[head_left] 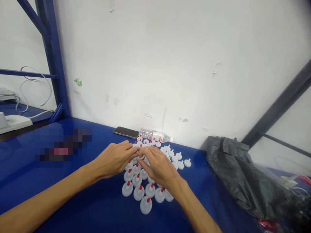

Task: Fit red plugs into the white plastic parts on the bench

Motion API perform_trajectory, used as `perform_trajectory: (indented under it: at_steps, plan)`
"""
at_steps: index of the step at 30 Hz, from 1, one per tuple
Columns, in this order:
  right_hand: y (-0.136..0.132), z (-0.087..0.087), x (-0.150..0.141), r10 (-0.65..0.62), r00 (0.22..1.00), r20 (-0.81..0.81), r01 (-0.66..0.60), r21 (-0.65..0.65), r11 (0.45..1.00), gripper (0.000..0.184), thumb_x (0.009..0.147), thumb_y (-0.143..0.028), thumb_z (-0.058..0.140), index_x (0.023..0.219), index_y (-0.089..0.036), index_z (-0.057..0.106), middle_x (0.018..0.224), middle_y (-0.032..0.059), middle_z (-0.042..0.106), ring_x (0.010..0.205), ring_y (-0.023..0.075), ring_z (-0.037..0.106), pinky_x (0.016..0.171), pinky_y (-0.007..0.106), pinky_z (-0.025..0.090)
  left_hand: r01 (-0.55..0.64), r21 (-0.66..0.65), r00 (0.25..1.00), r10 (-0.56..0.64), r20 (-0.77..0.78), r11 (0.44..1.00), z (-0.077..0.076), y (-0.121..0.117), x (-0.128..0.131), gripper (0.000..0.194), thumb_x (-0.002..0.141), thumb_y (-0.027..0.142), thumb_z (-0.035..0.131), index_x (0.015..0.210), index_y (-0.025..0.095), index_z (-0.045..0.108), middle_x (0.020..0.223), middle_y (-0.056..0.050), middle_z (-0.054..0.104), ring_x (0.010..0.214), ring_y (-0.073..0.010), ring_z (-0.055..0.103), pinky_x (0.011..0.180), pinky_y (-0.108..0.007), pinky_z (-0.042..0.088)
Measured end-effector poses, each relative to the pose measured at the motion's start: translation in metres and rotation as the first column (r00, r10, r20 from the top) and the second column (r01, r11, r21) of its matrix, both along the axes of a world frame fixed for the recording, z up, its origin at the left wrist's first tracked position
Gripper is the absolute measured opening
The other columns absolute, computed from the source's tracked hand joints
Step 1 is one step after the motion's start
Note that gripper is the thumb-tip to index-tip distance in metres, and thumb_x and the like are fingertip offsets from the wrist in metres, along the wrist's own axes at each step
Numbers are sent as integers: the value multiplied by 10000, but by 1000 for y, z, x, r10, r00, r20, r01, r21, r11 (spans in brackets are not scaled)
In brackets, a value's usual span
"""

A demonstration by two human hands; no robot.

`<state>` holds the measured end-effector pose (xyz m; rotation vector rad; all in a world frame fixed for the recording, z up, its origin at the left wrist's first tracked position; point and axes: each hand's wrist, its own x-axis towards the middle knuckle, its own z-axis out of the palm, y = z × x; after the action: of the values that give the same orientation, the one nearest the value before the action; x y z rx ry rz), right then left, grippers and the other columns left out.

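Note:
My left hand [115, 160] and my right hand [159, 165] meet fingertip to fingertip above a group of white nozzle caps. The fingers of both are closed in a pinch, and whatever lies between them is hidden. Below and around them stand white caps with red tips [139, 193], several in loose rows toward the front. More white caps without red tips [180, 165] lie in a cluster to the right of my right hand, their thin spouts bare. Part of the group is covered by my hands.
Behind the caps, a clear plastic bottle [155, 135] lies on its side by a dark phone [125, 132]. A black plastic bag [233, 168] rests on the blue table [97, 200] at right. Blue rack posts [54, 58] rise at left; a white wall stands behind.

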<state>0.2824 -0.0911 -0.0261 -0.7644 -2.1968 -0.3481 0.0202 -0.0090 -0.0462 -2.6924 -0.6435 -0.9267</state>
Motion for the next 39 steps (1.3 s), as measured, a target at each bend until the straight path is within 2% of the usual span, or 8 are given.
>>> perform_trajectory:
  at_steps: [3,7,11,15,19,23,29,39]
  plan:
    - [4,2,0,6,1000,0,-6,64,998,182,1251,-152,809,1305,-304,726,1299,77,988,1263,287,975,1120,444,834,-10,-162,996,25,89,987,4,-4,7,415,1306,327,438,947,307,644,793,0,679,750,-264,653,687,-405,361]
    - [14,0,3,-32,997,66,24,111,994,163,1274,-146,764,1348,-289,790,1378,92,993,1352,283,956,1189,441,810,20,-453,980,73,186,891,20,-13,13,542,1275,535,418,783,308,430,675,45,528,625,-216,513,682,-400,337]
    - [23,2,44,-252,966,60,251,30,968,254,1248,-95,686,1251,-293,846,1358,87,996,1311,300,958,1189,470,800,44,-588,906,215,364,808,35,-13,2,550,1225,627,348,762,337,278,672,57,362,636,-208,393,666,-394,327]
    - [27,4,97,-436,899,-25,435,-36,900,257,1314,-258,607,1403,-255,849,1306,150,983,1155,355,978,1022,510,830,-224,-522,898,382,217,823,45,-4,-12,465,1221,533,352,798,341,347,692,29,476,672,-251,514,739,-407,341]
    - [34,-11,110,-459,887,41,461,-118,880,385,1325,-327,543,1443,-263,904,1455,154,980,1325,364,969,1136,535,821,-467,-455,876,468,-119,758,40,5,-12,375,1228,383,457,856,335,446,794,-30,719,796,-319,731,770,-412,375]
    - [39,-27,102,-440,890,120,456,-172,873,463,1328,-353,535,1588,-259,906,1628,157,940,1572,372,885,1346,616,739,-494,-444,866,469,-175,748,26,13,-10,272,1173,250,565,909,312,591,944,-61,848,901,-336,813,789,-404,447]
    - [39,-33,96,-434,881,188,470,-249,847,506,1329,-325,549,1743,-305,838,1748,143,874,1685,374,815,1404,728,696,-491,-417,869,465,-170,765,14,21,-15,256,1127,177,602,972,274,781,1117,-106,899,945,-346,851,822,-415,538]
    - [39,-17,96,-477,860,181,510,-326,796,461,1373,-381,472,1502,-328,912,1476,99,981,1450,344,924,1260,598,763,-508,-444,860,469,-203,738,33,13,-18,390,1085,102,606,1279,248,912,1310,-141,969,1174,-398,923,935,-423,631]
